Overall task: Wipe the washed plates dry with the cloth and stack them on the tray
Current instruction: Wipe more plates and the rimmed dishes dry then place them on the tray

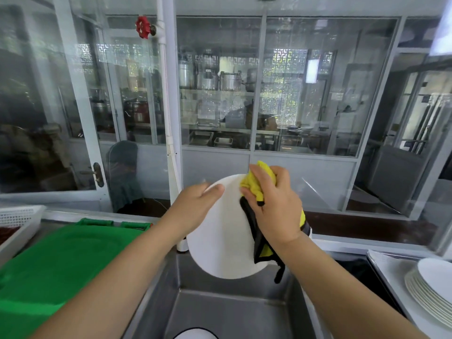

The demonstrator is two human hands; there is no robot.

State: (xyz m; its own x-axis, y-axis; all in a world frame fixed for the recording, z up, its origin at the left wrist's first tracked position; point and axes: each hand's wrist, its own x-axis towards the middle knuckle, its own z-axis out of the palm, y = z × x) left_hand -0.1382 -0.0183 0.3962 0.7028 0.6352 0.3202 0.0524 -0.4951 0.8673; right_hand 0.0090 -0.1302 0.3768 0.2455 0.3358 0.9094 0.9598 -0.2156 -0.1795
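we see the left hand (195, 204) holding a white plate (220, 241) upright above the steel sink (220, 314), fingers wrapped behind the plate's upper left rim with the thumb lying across its face. the right hand (274, 204) grips a yellow cloth (254, 184) with a black edge, bunched in curled fingers and pressed against the plate's upper right side; the cloth's tail hangs down past the wrist. the plate sits between the two hands, tilted towards us. at the right, a stack of white plates (430, 289) rests on what looks like a pale tray (389, 265), though its edge is partly cut off. a green board (61, 265) lies to the left of the sink, well apart from the plate.
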